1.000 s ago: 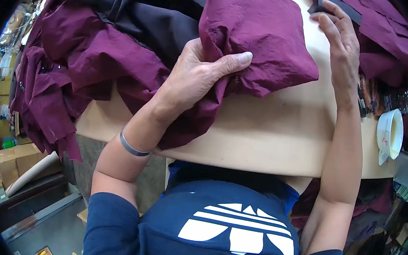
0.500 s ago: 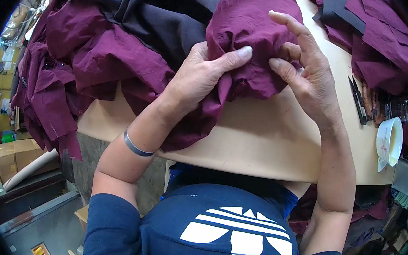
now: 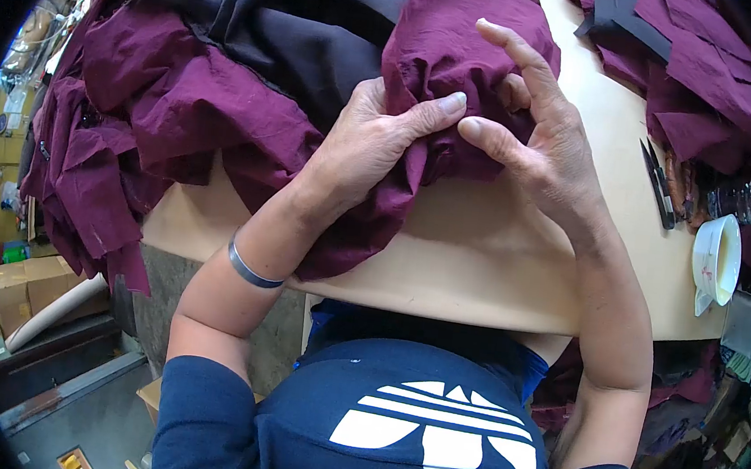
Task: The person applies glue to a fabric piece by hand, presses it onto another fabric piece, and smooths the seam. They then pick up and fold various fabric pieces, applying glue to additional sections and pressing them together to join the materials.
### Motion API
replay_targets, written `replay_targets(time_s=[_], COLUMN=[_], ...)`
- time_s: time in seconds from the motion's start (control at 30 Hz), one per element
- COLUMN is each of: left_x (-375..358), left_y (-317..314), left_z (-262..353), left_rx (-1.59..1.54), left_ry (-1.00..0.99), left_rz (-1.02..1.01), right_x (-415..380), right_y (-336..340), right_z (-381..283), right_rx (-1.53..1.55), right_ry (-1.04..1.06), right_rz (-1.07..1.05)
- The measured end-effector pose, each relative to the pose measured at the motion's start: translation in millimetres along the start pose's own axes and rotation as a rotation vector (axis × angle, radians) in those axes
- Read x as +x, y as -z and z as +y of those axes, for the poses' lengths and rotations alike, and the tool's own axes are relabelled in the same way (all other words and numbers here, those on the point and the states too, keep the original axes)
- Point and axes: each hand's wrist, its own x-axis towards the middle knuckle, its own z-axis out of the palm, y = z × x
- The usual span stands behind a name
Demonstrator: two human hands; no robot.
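Note:
A maroon fabric piece [image 3: 453,34] lies bunched on the tan worktable [image 3: 499,264], its lower edge hanging over the front. My left hand [image 3: 375,144] grips a fold of it, thumb on top. My right hand [image 3: 530,132] pinches the same fabric just to the right, thumb meeting the left thumb, forefinger raised. Black fabric [image 3: 306,20] lies under and behind the maroon piece.
A heap of maroon fabric [image 3: 124,120] spills over the table's left edge. More maroon and black pieces [image 3: 689,75] lie at the back right. Scissors [image 3: 656,180], a plastic bottle [image 3: 750,198] and a white cup [image 3: 721,259] sit at the right edge. Cardboard boxes [image 3: 26,291] stand on the floor, left.
My right hand left the black strips at the back right, came down to the maroon piece and took hold of it beside my left hand. The left hand kept its grip.

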Motion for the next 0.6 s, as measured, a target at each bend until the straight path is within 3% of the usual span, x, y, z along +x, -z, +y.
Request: replay_targets(time_s=[0.1,0.37,0.6], left_x=[-0.4,0.3,-0.4], left_y=[0.3,1.2,-1.7], left_z=[0.1,-0.4,0.4], left_rx=[0.037,0.089,-0.043], left_ry=[0.018,0.051,0.035], left_rz=[-0.011,-0.04,-0.014], right_x=[0.0,0.0,1.6], right_y=[4.7,9.6,4.5], right_z=[-10.3,-13.7,5.6], right_rx=[0.055,0.003,0.122], right_ry=[-0.138,-0.142,0.082], right_rz=[-0.127,-0.182,-0.01])
